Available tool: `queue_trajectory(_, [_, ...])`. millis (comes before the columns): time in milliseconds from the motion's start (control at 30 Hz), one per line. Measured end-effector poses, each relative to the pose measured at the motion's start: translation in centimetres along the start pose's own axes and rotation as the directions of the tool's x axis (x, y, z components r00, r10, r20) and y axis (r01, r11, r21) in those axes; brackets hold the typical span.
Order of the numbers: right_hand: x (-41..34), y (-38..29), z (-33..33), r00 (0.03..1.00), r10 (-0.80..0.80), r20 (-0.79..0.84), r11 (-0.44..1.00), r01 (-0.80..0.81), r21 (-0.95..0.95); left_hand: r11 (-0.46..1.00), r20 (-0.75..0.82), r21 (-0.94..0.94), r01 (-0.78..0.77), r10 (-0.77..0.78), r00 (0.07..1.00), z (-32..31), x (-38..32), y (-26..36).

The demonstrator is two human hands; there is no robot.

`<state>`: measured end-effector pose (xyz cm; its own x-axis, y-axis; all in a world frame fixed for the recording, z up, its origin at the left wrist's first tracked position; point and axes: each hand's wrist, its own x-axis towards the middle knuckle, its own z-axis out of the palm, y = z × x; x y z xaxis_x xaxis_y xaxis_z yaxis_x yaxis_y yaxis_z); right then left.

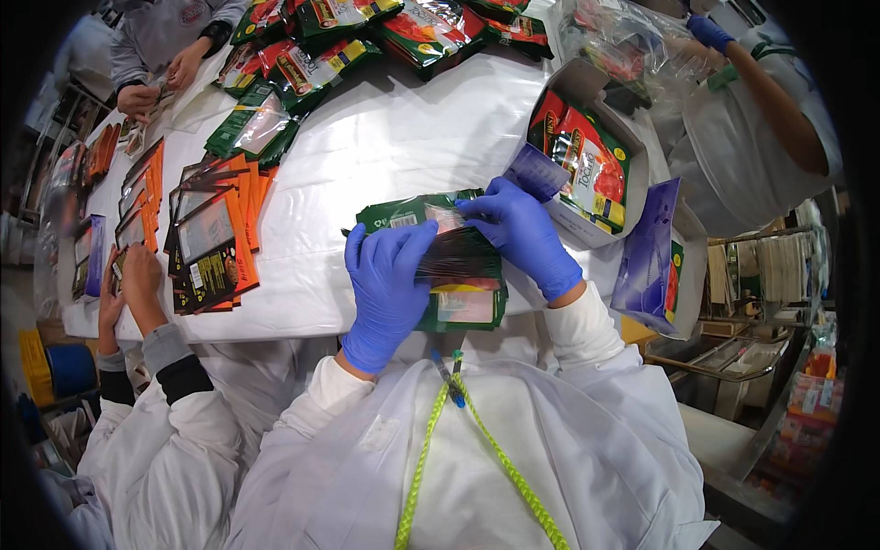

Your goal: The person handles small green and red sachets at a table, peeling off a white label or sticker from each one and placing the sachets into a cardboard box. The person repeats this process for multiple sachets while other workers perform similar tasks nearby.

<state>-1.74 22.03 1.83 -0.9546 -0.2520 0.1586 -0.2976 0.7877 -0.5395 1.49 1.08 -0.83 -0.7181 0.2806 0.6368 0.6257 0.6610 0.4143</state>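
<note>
My left hand (388,289), in a blue glove, lies along the left side of a stack of green printed plastic pouches (467,302), its fingers curled over them. Across the stack, my right hand (526,234), also gloved in blue, pinches the upper right part near a clear window. A dark, shiny band of film spans the middle of the pouches between both hands. The stack is at the near edge of a table covered in white sheeting (357,137). Right of my right hand stands an open carton (591,230) holding red and green pouches. The undersides of my hands are hidden.
Piles of red and green pouches (433,31) lie at the far edge. Overlapping orange and black pouches (213,240) are on the left, beside a co-worker's hands (141,275). Another carton (643,268) stands at the right. Other people work at the far left and far right.
</note>
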Motion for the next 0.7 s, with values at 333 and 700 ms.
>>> queue_trajectory(333, [-0.8,-2.2,-1.8,0.964,0.214,0.157,0.589,-0.256,0.767,0.993,0.06,0.074,0.095,-0.1,0.993,0.0,0.5,0.3])
queue_trajectory(700, [-0.3,0.7,0.6,0.997,-0.014,-0.071,1.0,0.013,-0.013,0.996,-0.019,0.017,0.084,-0.083,0.996,-0.3,0.6,0.5])
